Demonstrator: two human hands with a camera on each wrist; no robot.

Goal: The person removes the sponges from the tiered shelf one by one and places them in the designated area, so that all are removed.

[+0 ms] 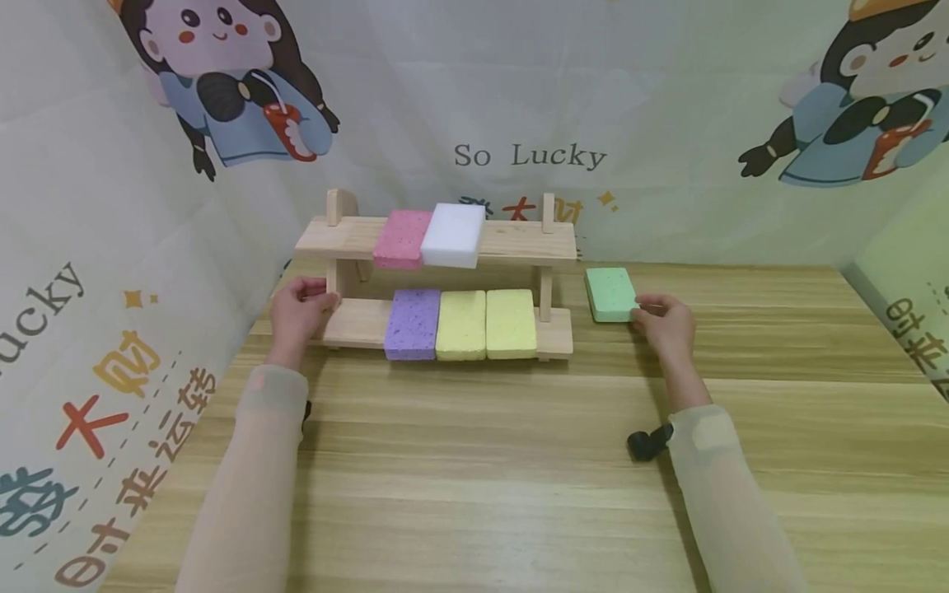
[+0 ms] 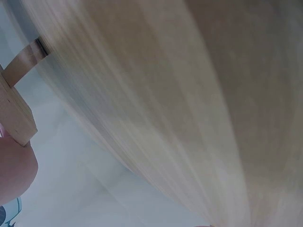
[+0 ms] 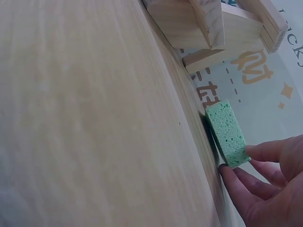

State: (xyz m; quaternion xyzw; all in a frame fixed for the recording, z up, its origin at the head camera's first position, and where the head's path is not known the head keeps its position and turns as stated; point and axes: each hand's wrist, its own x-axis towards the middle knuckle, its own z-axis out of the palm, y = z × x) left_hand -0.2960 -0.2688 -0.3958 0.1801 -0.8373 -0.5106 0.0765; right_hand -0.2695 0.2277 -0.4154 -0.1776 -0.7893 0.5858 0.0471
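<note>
The right hand [image 1: 667, 324] is pinching a porous, block-shaped green sponge [image 1: 611, 295]; the left hand [image 1: 298, 315] is gripping a two-tiered wooden rack [image 1: 519, 240] at one end.

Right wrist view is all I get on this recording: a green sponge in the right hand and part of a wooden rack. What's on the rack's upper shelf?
Observer: In the head view, a pink sponge and a white block lie next to each other on the upper shelf.
Operator: And below them?
Observer: The lower shelf bears a purple sponge and, to its right, two yellow sponges.
Operator: Where is the other hand?
Observer: The left hand grips the left end of the wooden rack.
</note>
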